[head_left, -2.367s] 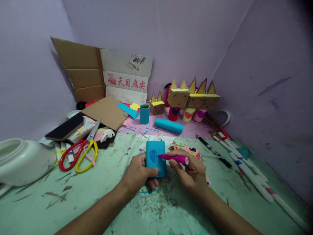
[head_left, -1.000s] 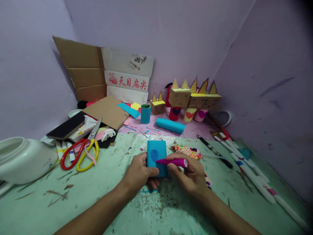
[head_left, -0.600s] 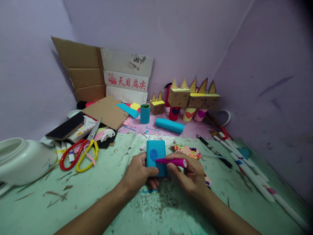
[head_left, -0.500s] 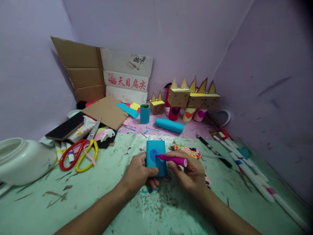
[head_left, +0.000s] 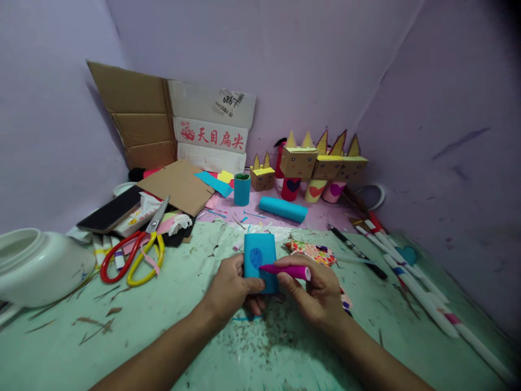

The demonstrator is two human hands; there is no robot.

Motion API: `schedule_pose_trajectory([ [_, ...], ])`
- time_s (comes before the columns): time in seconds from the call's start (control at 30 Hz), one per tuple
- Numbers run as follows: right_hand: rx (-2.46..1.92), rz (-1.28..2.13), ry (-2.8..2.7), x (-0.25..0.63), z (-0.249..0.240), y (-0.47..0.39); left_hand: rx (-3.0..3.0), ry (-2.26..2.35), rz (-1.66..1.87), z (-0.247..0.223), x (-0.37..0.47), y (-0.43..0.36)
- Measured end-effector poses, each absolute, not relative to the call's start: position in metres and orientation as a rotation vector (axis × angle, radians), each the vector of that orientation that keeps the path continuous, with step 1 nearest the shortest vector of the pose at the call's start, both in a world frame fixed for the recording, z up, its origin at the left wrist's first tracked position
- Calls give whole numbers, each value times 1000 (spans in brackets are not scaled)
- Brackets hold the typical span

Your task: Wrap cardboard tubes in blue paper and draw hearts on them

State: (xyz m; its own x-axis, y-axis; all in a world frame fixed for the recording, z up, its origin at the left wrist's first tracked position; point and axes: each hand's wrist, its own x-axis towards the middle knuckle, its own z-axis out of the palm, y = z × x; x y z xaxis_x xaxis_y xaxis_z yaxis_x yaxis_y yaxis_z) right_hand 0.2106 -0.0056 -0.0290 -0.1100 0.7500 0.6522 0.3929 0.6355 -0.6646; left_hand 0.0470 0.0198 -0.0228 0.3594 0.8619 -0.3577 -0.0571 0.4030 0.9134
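The green-topped table (head_left: 163,298) fills the lower view. With the middle of the view as the hub, an opened box (head_left: 177,111) stands against the wall at 10 o'clock. A white pot (head_left: 40,271) sits far out between 8 and 9, and a row of box-headed toys (head_left: 323,168) stands between 2 and 3. A brown card (head_left: 177,187) lies at 9. The scissors (head_left: 152,232), nearer in than the pot, lie between 8 and 9.

The left hand (head_left: 230,285), at 7, grips the tube, thumb across its front and fingers behind and below. The right hand (head_left: 315,288), at 5, pinches the pen between thumb and fingers. A blue roll (head_left: 283,209) lies on its side at 4.

The blue tube (head_left: 268,255) is at 6, between the hands. The pen (head_left: 290,271) points toward 9, its tip at the lower right edge of a dark patch (head_left: 256,258); whether it presses there I cannot tell.

The step in hand looks to be colouring that patch; another stroke would call for a steady left grip and light pressure.
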Motion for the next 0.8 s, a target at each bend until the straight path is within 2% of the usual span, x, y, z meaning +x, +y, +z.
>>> schedule_pose_trajectory([
  [0.8,-884,434,-1756,210,-30,-5,964,1038,744,-21,47,19],
])
